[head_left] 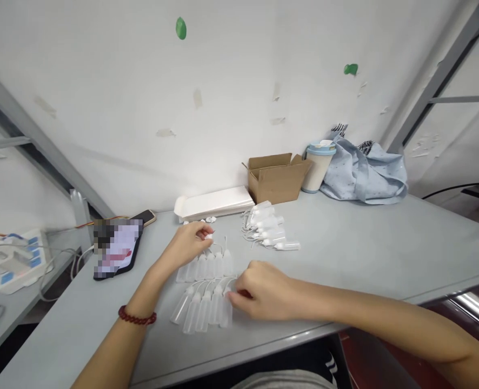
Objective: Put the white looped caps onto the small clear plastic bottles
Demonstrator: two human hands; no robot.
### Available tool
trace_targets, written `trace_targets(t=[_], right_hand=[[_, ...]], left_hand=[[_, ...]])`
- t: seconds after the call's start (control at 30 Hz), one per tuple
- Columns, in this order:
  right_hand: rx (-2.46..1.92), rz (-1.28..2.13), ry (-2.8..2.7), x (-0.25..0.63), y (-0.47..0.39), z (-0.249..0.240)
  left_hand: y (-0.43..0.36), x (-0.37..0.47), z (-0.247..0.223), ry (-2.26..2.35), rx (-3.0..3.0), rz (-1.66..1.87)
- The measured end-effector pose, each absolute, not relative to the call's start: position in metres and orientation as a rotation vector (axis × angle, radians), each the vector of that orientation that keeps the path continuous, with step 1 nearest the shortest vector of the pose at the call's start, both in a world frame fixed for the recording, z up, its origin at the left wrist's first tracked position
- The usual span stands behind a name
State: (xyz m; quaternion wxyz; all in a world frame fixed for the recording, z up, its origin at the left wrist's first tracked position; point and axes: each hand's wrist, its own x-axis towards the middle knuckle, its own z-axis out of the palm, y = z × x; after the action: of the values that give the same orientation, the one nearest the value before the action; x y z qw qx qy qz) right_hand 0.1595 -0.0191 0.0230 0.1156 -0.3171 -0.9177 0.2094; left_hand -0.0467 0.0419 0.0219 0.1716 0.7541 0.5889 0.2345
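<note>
Two rows of small translucent bottles with thin curved tubes lie on the grey table. My left hand (188,243) is above the back row of bottles (207,267), its fingers pinched on a small white piece (209,236). At the right end of the front row of bottles (203,310) is my right hand (261,292), fingers curled and closed; what they grip, if anything, is hidden beside the last bottle. Farther back to the right lies a pile of similar bottles (270,227). Several small white pieces (210,220) rest behind my left hand.
Against the wall stand a flat white box (217,203), an open cardboard box (278,181), a cup with a blue lid (319,166) and a light blue bag (365,173). Phones (120,248) lie at the left, near a power strip (22,262) with cables.
</note>
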Motion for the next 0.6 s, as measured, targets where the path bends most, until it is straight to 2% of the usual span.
trace_targets(t=[0.17,0.37,0.6], right_hand=[[-1.130,0.596,-2.769,0.144,-0.022,0.006],[-1.300,0.714,-2.793,0.147,-0.018,0.010],[-1.410,1.146,-2.694,0.163,-0.007,0.017]], left_hand=[[0.036,-0.039,0.025,1.569,2.089,0.752],[0.037,-0.040,0.021,1.438,2.010,0.788],[0.031,-0.034,0.028,1.353,1.915,0.786]])
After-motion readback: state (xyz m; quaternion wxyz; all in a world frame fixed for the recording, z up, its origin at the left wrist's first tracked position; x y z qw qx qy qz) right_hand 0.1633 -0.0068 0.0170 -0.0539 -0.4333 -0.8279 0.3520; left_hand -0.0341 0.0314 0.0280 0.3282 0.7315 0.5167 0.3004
